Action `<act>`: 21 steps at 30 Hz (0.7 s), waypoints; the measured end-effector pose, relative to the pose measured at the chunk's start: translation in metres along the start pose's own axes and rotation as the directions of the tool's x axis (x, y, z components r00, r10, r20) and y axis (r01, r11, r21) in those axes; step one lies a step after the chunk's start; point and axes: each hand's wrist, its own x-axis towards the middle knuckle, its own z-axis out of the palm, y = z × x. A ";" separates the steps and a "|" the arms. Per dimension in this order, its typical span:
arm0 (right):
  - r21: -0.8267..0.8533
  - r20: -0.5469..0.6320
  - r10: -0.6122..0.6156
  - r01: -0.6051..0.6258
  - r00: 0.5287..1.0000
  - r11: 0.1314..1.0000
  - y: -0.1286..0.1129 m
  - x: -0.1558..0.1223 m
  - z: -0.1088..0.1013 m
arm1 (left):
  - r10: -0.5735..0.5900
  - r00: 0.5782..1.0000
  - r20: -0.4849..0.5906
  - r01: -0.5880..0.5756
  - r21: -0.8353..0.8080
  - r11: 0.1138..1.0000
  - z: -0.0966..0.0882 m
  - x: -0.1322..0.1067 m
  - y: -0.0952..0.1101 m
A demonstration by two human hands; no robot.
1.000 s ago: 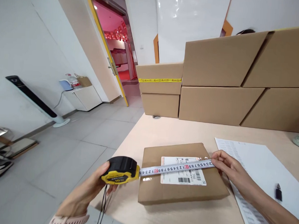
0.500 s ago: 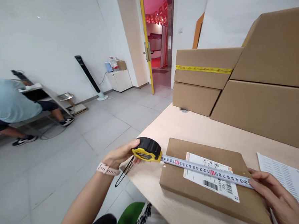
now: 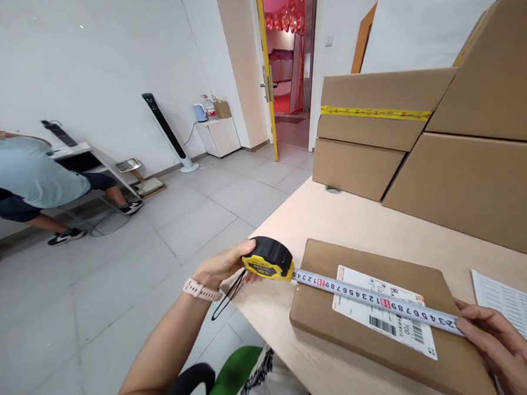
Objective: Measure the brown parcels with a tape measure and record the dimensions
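Observation:
A flat cardboard box (image 3: 315, 306) with a white shipping label (image 3: 383, 327) lies near the table's front edge. Across its top stretches the white blade of a tape measure (image 3: 267, 258), whose case is black and yellow. My left hand (image 3: 229, 263) is closed around that case, just beyond the box's left edge, with a black wrist strap (image 3: 228, 302) dangling below. At the box's right edge, my right hand (image 3: 494, 339) pinches the blade's free end between thumb and fingers. The hook tip is hidden by those fingers.
Large cardboard boxes (image 3: 467, 179) are stacked at the table's back. Printed paper (image 3: 505, 304) lies to the right, partly behind my right hand. A green chair seat (image 3: 234, 376) is below the table (image 3: 346, 216). Another person (image 3: 39, 168) sits at a desk far left.
The whole view has shifted slightly, so everything sits farther right. Both hands keep their hold on the tape measure, and the blade stays stretched across the box.

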 end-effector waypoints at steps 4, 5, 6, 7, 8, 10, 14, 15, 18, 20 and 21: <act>-0.018 0.007 0.012 -0.012 1.000 1.000 0.005 0.004 -0.002 | -0.008 1.000 -0.009 0.008 0.003 1.000 0.001 -0.001 0.000; -0.016 0.002 0.017 -0.017 1.000 1.000 0.005 0.004 -0.002 | -0.009 1.000 -0.009 0.009 0.003 1.000 0.001 -0.001 0.000; -0.010 -0.001 0.022 -0.022 1.000 1.000 0.005 0.004 -0.002 | -0.010 1.000 -0.009 0.010 0.003 1.000 0.001 -0.001 0.000; -0.004 0.000 0.025 -0.025 1.000 1.000 0.005 0.003 -0.001 | -0.011 1.000 -0.008 0.011 0.003 1.000 0.001 -0.001 0.000; 0.001 0.002 0.028 -0.028 1.000 1.000 0.004 0.002 0.000 | -0.011 1.000 -0.007 0.011 0.002 1.000 0.001 -0.001 0.000; 0.014 0.006 0.032 -0.032 0.999 0.999 0.002 0.000 0.001 | -0.014 1.000 0.000 0.014 0.001 1.000 0.001 -0.001 0.001; 0.028 0.006 0.027 -0.027 1.000 0.999 0.001 0.000 0.002 | -0.009 1.000 0.018 0.009 -0.006 1.000 0.000 0.000 0.001; 0.027 0.010 0.029 -0.029 1.000 0.999 0.002 0.000 0.001 | -0.005 1.000 0.023 0.005 -0.009 1.000 0.000 0.001 0.001; 0.043 -0.005 0.030 -0.029 1.000 0.999 0.007 0.001 0.002 | 0.011 0.999 0.040 -0.010 -0.018 1.000 -0.002 0.002 -0.002; 0.068 -0.014 0.030 -0.029 0.999 0.997 0.010 0.002 0.002 | 0.023 0.998 0.054 -0.022 -0.024 0.999 -0.004 0.004 -0.005; 0.080 -0.017 0.032 -0.031 0.999 0.996 0.011 0.002 0.003 | 0.030 0.998 0.061 -0.028 -0.028 0.999 -0.005 0.004 -0.006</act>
